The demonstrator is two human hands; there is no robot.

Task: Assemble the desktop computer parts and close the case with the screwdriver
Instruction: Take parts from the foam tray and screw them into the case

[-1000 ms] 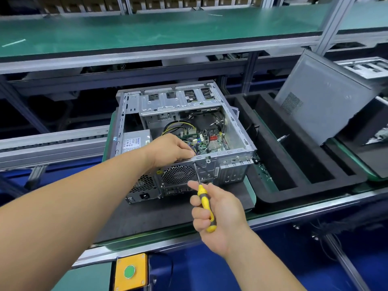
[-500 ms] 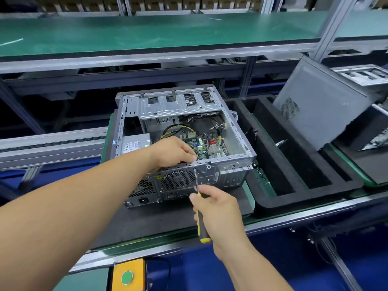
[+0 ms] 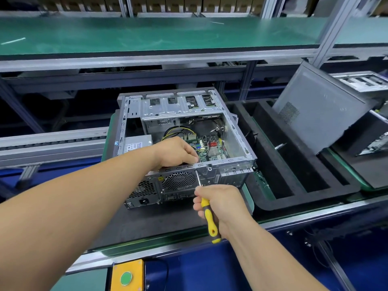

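- The right hand (image 3: 218, 203) is clamped around the yellow-and-black screwdriver (image 3: 209, 215), fingers curled tight on the handle.
- The tool's long axis runs from the handle end, nearest the person, up and away to the tip, which points at the rear panel of the open computer case (image 3: 184, 143), just under its top rim.
- The tip appears to touch the panel beside the round fan grille (image 3: 178, 180); whether it sits in a screw head is too small to tell.
- The left hand (image 3: 175, 152) lies just beyond and left of the right hand, fingers curled over the case's rear rim and reaching inside; what they pinch, if anything, is hidden.
- The case lies on its side on the dark mat of the surface (image 3: 134, 225), directly ahead of both hands.
- The grey side panel (image 3: 315, 114) leans well off to the right of the right hand, so closing is not yet done.
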